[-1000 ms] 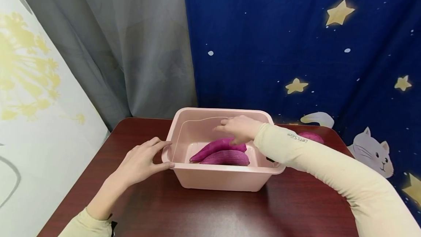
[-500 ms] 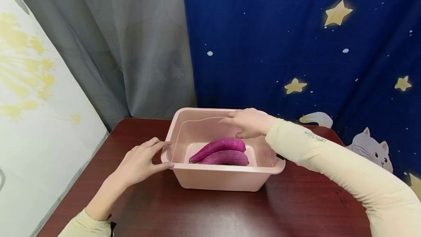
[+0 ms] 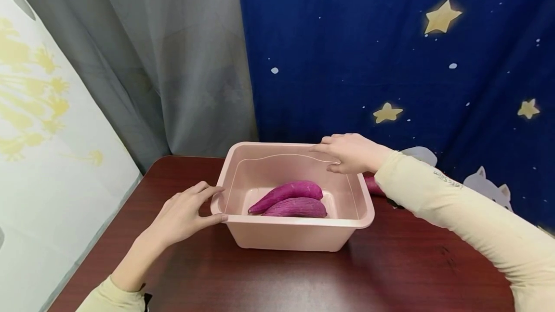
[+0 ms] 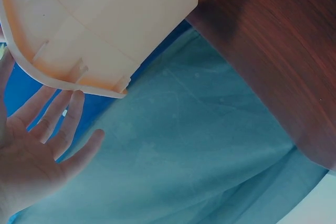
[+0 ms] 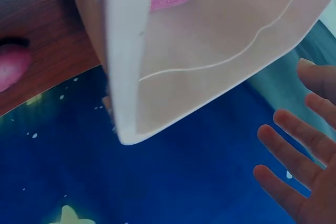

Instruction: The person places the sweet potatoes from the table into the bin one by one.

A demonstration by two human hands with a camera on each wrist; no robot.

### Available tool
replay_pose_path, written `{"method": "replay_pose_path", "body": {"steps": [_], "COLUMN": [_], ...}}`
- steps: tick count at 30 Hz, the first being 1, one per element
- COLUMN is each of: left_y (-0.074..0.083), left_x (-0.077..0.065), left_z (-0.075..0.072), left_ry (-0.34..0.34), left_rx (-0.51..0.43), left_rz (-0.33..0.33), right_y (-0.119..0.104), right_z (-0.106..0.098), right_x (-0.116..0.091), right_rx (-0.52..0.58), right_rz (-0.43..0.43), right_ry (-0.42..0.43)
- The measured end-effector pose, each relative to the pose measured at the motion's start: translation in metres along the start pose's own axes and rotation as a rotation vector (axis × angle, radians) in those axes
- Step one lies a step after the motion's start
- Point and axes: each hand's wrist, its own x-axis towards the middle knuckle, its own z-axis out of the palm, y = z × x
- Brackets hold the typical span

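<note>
Two purple sweet potatoes, a smooth one (image 3: 291, 192) and a ridged one (image 3: 299, 207), lie side by side on the floor of a pink plastic tub (image 3: 288, 235). My left hand (image 3: 184, 215) touches the tub's near left corner. In the left wrist view, its fingers (image 4: 67, 121) are extended with their tips at the rim. Above the tub's far right corner is my right hand (image 3: 353, 152), palm down, holding nothing; the right wrist view shows its fingers (image 5: 294, 153) spread. Beyond the tub's right side, another purple sweet potato (image 3: 374, 186) is partly hidden by my right forearm.
The tub stands on a dark red wooden table (image 3: 277, 283). Behind it hang a grey curtain (image 3: 195, 61) and a blue star-patterned curtain (image 3: 329, 61). A white panel with a yellow print (image 3: 43, 158) is on the left.
My right hand has moved from over the sweet potatoes to the right, out toward the tub's far right corner. The left hand stays at the rim, and the sweet potatoes keep their places.
</note>
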Motion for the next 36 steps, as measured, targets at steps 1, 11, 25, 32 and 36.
{"method": "replay_pose_path", "body": {"steps": [1,11,25,32,36], "left_y": [0.0,-0.002,-0.002,-0.002,-0.003], "left_x": [0.0,-0.001,0.0,0.0,0.0], "left_z": [0.0,0.0,-0.002,-0.002,-0.002], "left_ry": [-0.001,0.003,-0.003,-0.011,-0.01], "left_rx": [-0.001,-0.003,-0.008,-0.003,0.0], "left_rz": [0.001,0.008,0.008,0.007,0.009], "right_y": [0.001,0.015,0.036,0.047,0.054], "right_z": [0.0,0.003,0.007,0.014,0.022], "right_x": [-0.002,-0.026,-0.061,-0.079,-0.089], "right_rx": [0.004,0.045,0.044,0.068,0.071], "right_rz": [0.007,0.071,0.149,0.211,0.232], "right_ry": [0.0,0.021,0.064,0.081,0.089]}}
